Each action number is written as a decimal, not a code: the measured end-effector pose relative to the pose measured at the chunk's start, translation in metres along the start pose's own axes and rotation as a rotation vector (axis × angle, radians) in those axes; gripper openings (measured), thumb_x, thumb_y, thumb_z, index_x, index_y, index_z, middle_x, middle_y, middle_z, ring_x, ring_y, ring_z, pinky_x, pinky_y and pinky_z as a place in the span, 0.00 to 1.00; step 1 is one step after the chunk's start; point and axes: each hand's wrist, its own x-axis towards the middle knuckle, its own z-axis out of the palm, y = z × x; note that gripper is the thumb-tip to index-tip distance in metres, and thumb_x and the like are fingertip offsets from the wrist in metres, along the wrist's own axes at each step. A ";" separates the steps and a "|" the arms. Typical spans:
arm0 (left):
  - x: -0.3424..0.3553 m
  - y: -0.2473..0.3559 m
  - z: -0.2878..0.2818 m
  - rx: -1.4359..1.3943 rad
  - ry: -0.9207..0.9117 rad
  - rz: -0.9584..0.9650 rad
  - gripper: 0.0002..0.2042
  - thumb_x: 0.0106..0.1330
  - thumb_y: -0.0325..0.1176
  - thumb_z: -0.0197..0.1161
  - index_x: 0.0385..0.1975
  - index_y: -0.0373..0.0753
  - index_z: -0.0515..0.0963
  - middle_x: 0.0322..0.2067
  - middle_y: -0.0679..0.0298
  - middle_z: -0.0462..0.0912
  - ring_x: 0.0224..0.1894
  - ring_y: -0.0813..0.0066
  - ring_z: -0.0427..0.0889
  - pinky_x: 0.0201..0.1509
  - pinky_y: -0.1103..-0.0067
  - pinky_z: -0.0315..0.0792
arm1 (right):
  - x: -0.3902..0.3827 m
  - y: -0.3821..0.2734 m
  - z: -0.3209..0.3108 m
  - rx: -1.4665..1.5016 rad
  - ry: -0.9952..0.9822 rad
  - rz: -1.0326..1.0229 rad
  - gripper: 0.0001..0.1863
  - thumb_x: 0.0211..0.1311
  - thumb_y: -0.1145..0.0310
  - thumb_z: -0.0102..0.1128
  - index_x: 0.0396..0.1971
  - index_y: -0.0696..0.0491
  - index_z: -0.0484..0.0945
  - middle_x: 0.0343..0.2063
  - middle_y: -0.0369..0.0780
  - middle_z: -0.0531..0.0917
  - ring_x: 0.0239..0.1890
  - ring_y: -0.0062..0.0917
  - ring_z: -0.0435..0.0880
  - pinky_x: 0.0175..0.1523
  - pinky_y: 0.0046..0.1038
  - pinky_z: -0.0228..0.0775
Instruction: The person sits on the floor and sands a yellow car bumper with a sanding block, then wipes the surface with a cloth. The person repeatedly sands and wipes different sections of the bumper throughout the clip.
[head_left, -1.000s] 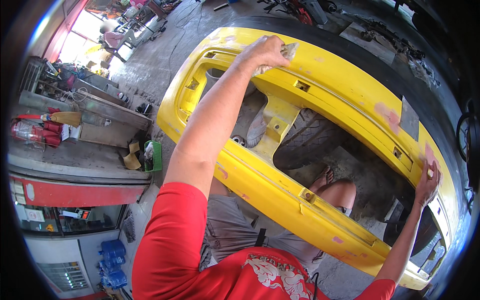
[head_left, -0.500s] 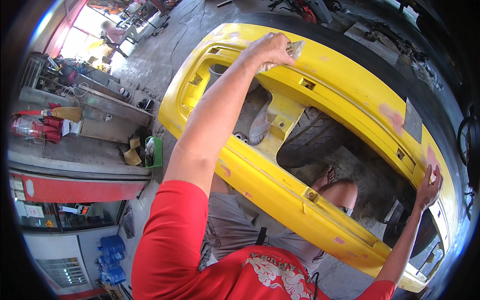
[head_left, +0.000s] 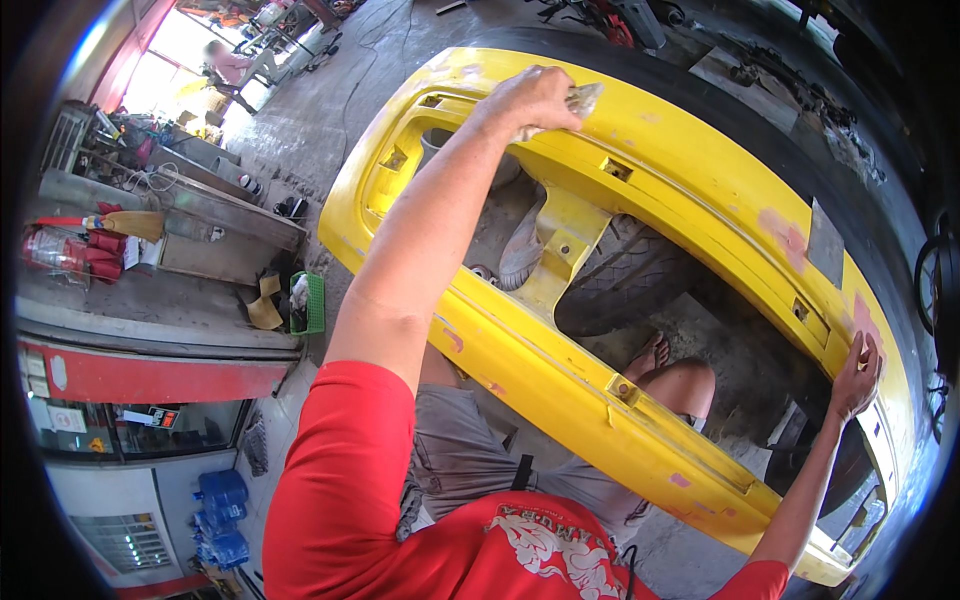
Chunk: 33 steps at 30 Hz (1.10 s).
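A yellow car bumper [head_left: 700,172] with several pinkish patches lies slantwise in front of me, over my legs. My left hand [head_left: 537,97] reaches to its far left part and is closed on a crumpled pale sheet [head_left: 583,99]. That sheet sits against the bumper's upper face; whether it is a rag or worn sandpaper I cannot tell. At the right end, my right hand [head_left: 856,380] rests on the bumper beside a pink patch, fingers stretched out and slightly apart. I see nothing held in it.
Behind the bumper curves a black tyre-like ring [head_left: 640,50]. A dark tyre [head_left: 625,275] shows through its opening. Left are a green basket [head_left: 313,303], a broom [head_left: 135,224] and blue water jugs [head_left: 222,500]. Another person [head_left: 228,65] sits far back at upper left.
My left hand has slid slightly to the left along the bumper with the crumpled sheet. My right hand has shifted only a little.
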 end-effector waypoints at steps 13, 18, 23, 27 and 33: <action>0.000 0.006 0.002 0.020 -0.051 -0.013 0.22 0.57 0.48 0.78 0.43 0.37 0.88 0.34 0.51 0.92 0.33 0.67 0.92 0.40 0.69 0.86 | 0.000 0.002 0.001 0.065 -0.015 -0.013 0.21 0.77 0.46 0.66 0.55 0.45 0.91 0.29 0.33 0.78 0.29 0.24 0.76 0.37 0.34 0.70; 0.001 -0.025 0.000 0.083 0.054 -0.004 0.22 0.60 0.48 0.77 0.46 0.37 0.89 0.41 0.49 0.93 0.38 0.64 0.93 0.47 0.67 0.86 | -0.003 0.002 0.002 0.065 -0.023 0.028 0.21 0.77 0.46 0.66 0.55 0.45 0.90 0.29 0.33 0.78 0.30 0.24 0.76 0.38 0.34 0.70; -0.009 0.057 0.032 0.021 0.180 0.250 0.14 0.68 0.43 0.74 0.47 0.42 0.89 0.37 0.54 0.91 0.40 0.57 0.92 0.45 0.63 0.86 | -0.001 0.001 -0.001 0.064 -0.034 0.035 0.21 0.77 0.45 0.66 0.55 0.45 0.91 0.31 0.34 0.80 0.33 0.25 0.79 0.41 0.34 0.72; -0.059 0.150 0.091 0.021 0.368 0.782 0.11 0.64 0.26 0.67 0.45 0.45 0.88 0.51 0.62 0.89 0.57 0.61 0.86 0.64 0.63 0.81 | 0.002 0.003 -0.002 0.069 -0.068 0.051 0.22 0.77 0.45 0.66 0.55 0.45 0.91 0.33 0.34 0.82 0.35 0.27 0.80 0.43 0.35 0.72; -0.070 0.044 0.087 -0.005 0.454 0.609 0.16 0.67 0.34 0.73 0.54 0.49 0.88 0.58 0.65 0.86 0.65 0.65 0.82 0.75 0.65 0.75 | 0.003 0.015 0.003 0.136 -0.068 -0.029 0.21 0.79 0.49 0.64 0.56 0.49 0.90 0.35 0.37 0.82 0.36 0.27 0.80 0.41 0.33 0.71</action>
